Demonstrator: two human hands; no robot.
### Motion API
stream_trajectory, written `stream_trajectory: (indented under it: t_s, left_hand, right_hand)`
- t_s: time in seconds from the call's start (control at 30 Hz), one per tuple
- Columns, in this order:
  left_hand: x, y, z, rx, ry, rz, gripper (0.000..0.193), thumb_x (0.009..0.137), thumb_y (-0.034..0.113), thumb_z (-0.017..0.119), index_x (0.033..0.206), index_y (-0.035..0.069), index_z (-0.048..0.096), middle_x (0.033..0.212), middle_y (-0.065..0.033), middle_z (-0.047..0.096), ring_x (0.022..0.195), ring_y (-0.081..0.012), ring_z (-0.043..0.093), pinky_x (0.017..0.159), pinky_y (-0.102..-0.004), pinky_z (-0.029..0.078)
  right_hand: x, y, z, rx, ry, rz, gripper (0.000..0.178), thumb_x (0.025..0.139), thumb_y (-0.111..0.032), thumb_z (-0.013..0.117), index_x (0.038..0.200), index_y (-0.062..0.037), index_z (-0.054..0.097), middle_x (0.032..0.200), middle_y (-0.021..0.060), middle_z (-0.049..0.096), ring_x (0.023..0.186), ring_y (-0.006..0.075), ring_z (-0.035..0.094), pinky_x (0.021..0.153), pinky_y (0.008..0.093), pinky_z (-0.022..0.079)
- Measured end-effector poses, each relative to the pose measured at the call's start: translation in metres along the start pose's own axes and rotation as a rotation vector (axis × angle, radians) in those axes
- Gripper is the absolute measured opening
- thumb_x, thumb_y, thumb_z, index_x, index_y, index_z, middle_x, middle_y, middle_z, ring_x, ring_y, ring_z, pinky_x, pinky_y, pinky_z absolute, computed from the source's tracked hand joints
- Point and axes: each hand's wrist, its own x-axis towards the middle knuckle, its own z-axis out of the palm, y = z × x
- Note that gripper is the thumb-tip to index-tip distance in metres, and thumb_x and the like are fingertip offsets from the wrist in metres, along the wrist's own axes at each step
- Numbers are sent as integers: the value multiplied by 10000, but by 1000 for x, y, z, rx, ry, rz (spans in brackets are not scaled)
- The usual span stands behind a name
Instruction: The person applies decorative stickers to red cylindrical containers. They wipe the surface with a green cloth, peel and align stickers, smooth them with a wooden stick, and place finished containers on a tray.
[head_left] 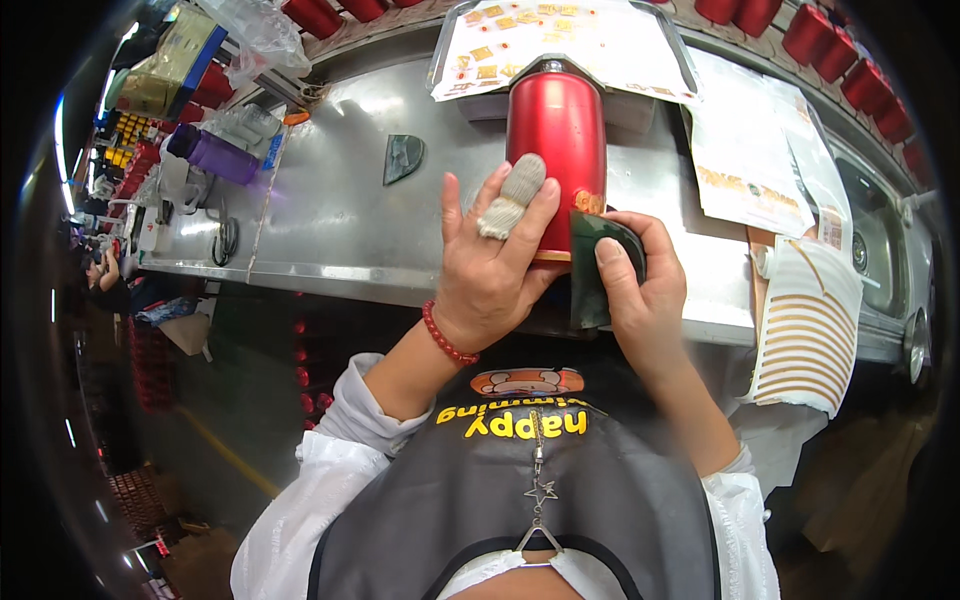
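Observation:
A shiny red metal cylinder [556, 135] lies lengthwise away from me over the steel worktable. My left hand [490, 245] is at its near left side, index finger along the wall and thumb at the near end. The other fingers are stretched out and spread, one wearing a grey knitted finger cover [514, 195]. My right hand [645, 280] grips a dark green flat scraper [592, 275] between thumb and fingers. The scraper's edge is against the cylinder's near right side, beside a small gold-orange decal [588, 203]. The thumb tip at the near end is partly hidden.
Beyond the cylinder stands a tray [445, 50] with a decal sheet. Another dark green piece [404, 158] lies on the worktable [340, 220] to the left, farther from a purple bottle [222, 158]. White decal sheets [745, 150] and a gold-striped sheet [810, 330] are near the sink [870, 240].

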Motion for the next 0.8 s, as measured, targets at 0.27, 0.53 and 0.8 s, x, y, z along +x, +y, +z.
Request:
stream_trajectory:
  t_s: [0.27, 0.53, 0.8]
  left_hand:
    - [-3, -2, 2, -17, 19, -16, 783, 847, 254, 774, 1496, 39, 391, 1372, -180, 572, 1352, -450, 471, 1188, -568, 209]
    - [-22, -18, 7, -151, -6, -102, 788, 845, 345, 765, 1498, 90, 404, 1469, -198, 482, 1376, -398, 445, 1182, -596, 181]
    - [-21, -21, 7, -221, 38, -78, 790, 813, 319, 798, 1478, 88, 439, 1438, -161, 515, 1343, -407, 478, 1185, -612, 155]
  right_hand:
    - [-2, 2, -2, -31, -3, 34, 194, 975, -106, 601, 1129, 10, 587, 857, 50, 643, 770, 100, 584, 705, 255, 500]
    - [-3, 4, -7, -37, -34, 58, 204, 980, -122, 606, 1135, 10, 585, 907, 53, 647, 818, 105, 587, 749, 258, 502]
    - [-4, 4, -8, -8, -52, 23, 199, 980, -129, 612, 1126, 4, 584, 881, 32, 632, 785, 88, 561, 707, 250, 485]
